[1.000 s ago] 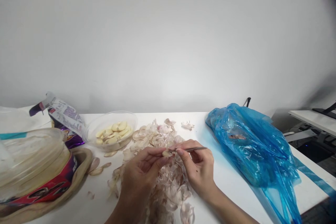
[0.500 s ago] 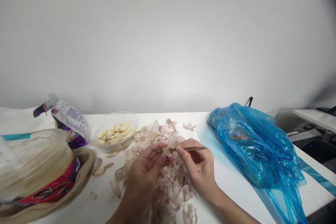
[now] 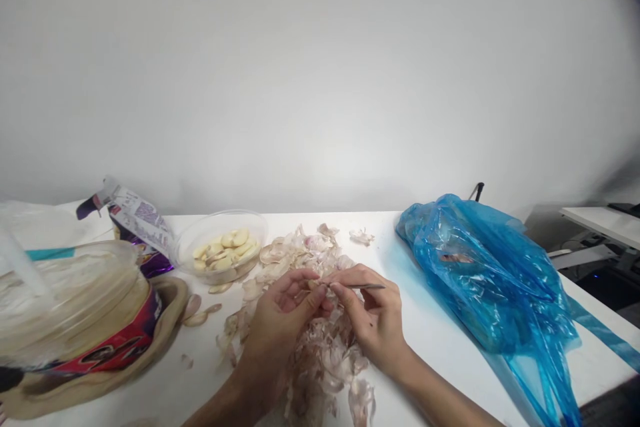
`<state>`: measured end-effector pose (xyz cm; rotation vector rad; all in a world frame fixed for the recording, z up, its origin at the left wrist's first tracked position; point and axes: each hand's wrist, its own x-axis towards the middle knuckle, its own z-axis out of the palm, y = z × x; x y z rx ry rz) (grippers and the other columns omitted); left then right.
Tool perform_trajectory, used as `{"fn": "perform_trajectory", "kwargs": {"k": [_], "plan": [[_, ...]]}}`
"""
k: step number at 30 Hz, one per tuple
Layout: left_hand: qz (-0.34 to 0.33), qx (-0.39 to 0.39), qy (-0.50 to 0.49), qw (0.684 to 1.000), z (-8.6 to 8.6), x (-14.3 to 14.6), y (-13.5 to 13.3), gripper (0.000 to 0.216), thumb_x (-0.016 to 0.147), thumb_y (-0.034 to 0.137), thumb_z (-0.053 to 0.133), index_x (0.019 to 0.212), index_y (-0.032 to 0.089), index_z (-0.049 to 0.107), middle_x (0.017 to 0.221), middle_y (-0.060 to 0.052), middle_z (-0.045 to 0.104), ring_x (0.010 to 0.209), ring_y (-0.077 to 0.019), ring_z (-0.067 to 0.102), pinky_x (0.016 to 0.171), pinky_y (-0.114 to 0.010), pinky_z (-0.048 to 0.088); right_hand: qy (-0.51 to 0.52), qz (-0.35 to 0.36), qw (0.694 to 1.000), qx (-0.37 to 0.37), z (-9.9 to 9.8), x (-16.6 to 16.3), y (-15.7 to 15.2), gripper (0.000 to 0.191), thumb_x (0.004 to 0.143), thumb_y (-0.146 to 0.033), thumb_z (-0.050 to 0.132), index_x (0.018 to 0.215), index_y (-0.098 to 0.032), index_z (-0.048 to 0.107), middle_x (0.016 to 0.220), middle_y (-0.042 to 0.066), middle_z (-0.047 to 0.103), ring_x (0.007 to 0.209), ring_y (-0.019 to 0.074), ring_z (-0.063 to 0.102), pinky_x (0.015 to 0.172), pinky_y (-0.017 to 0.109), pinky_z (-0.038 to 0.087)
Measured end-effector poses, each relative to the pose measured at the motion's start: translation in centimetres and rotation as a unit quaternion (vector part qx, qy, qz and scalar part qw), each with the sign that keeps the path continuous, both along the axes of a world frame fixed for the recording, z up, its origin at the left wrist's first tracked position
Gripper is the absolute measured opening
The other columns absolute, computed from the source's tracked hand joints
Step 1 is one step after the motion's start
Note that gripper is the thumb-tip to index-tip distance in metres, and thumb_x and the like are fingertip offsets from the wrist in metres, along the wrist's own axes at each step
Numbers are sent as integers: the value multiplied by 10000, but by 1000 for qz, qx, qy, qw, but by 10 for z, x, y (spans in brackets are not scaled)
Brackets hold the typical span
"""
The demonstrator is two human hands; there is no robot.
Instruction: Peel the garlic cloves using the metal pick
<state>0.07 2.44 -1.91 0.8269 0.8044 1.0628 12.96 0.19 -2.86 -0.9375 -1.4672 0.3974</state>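
White wall is filling the upper half of my view, and a white table (image 3: pixel 430 340) is stretching out below it. At about nine o'clock from my hands, a big clear tub with a red label (image 3: pixel 75 310) is lying tilted near the table's left edge. Just behind it, toward ten o'clock, a purple packet (image 3: pixel 137 230) is leaning against a clear bowl (image 3: pixel 200 233) that is holding peeled cloves (image 3: pixel 225 250). A few loose cloves (image 3: pixel 199 315) are lying on the table between the tub and the heap of garlic skins (image 3: pixel 320 360), which is spreading from twelve o'clock down under both my hands.

I am curling my left hand (image 3: pixel 277 330) closed, pinching a garlic clove (image 3: pixel 315 285) between thumb and fingertips; the clove is sitting right above the skin heap, mostly hidden by my fingers. My right hand (image 3: pixel 375 320) is closing around a thin metal pick (image 3: pixel 369 287), gripping it between thumb and forefinger, with its point meeting the clove where the two hands are touching.

One stray skin (image 3: pixel 361 235) is lying alone at about one o'clock. Further right, near three o'clock, a crumpled blue plastic bag (image 3: pixel 490 273) is sprawling across the table and trailing over its near edge. Beyond it, at two o'clock, the corner of another white desk (image 3: pixel 600 220) is showing.
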Motion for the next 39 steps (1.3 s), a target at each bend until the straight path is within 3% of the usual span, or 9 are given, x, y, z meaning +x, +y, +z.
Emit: {"fn": "perform_trajectory", "kwargs": {"k": [9,15,20,28,33,39], "plan": [[11,-7,7,1000,-2,2,3,146,699,184,684,808,172,589,592,28,671,608,-101,619,615,-190,497,67,-31,993,-90,5,1,0,122,819,-204,568,713,-163,613,662,16,603,617,132,560,567,234,444],[35,-45,7,998,-2,0,6,208,710,178,670,914,151,639,700,-11,716,665,-98,630,675,-183,492,94,-15,993,-76,7,2,0,104,827,-193,565,743,-184,624,706,6,626,643,120,573,613,225,459],[16,-20,3,1000,-3,-1,6,251,733,231,653,977,173,636,687,15,686,612,-74,569,608,-157,462,97,-34,993,-57,8,4,0,95,838,-186,553,799,-187,638,758,17,637,717,135,601,640,236,470],[-19,-18,-40,999,-2,-2,2,209,815,294,540,945,161,635,681,2,617,612,-101,524,607,-205,443,-18,-70,997,-12,2,6,6,114,827,-136,540,793,-168,644,747,38,642,715,157,599,648,277,467],[-63,-40,-92,993,-7,-2,2,207,852,309,465,801,174,612,579,36,495,517,-93,440,508,-199,398,-74,-39,996,10,3,3,4,101,816,-98,545,820,-156,627,757,38,650,716,144,606,666,259,472],[-63,-90,-140,984,-10,0,4,257,858,331,446,809,156,629,647,11,511,586,-107,462,558,-212,426,-118,11,992,33,5,3,1,156,842,-80,476,874,-151,611,825,63,629,780,154,598,692,268,474]]}}
